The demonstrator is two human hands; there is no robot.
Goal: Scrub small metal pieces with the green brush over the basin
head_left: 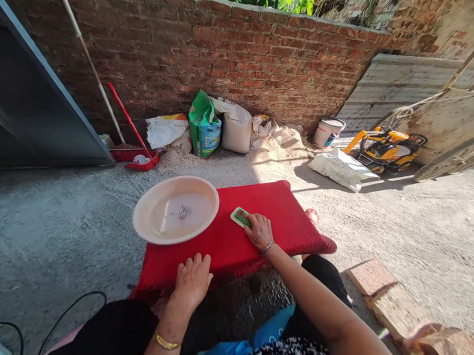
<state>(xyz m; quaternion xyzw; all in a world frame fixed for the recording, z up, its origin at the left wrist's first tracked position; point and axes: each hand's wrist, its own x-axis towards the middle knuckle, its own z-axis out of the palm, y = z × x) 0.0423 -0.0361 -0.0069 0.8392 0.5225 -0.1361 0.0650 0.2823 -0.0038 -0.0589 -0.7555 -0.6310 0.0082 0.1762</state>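
A wet-looking red cloth (266, 200) is spread over a low surface in front of me, its near edge hanging down. My right hand (259, 231) is closed around the near end of a green scrub brush (238, 216), which lies on the cloth. My left hand (193, 281) rests palm down at the cloth's near edge, fingers slightly bent and a little apart. A pale pink basin (145, 218) of cloudy water sits at the cloth's far left, just beyond my left hand. Something small and speckled shows in the water, too unclear to name.
Along the brick wall (278, 62) stand a green sack (205, 126), a white sack (236, 126) and a bucket (328, 132). A red dustpan (145, 164) is at left. An orange toy vehicle (391, 149) stands at right. Bricks (371, 276) lie near my right leg; a cable (68, 311) runs at lower left.
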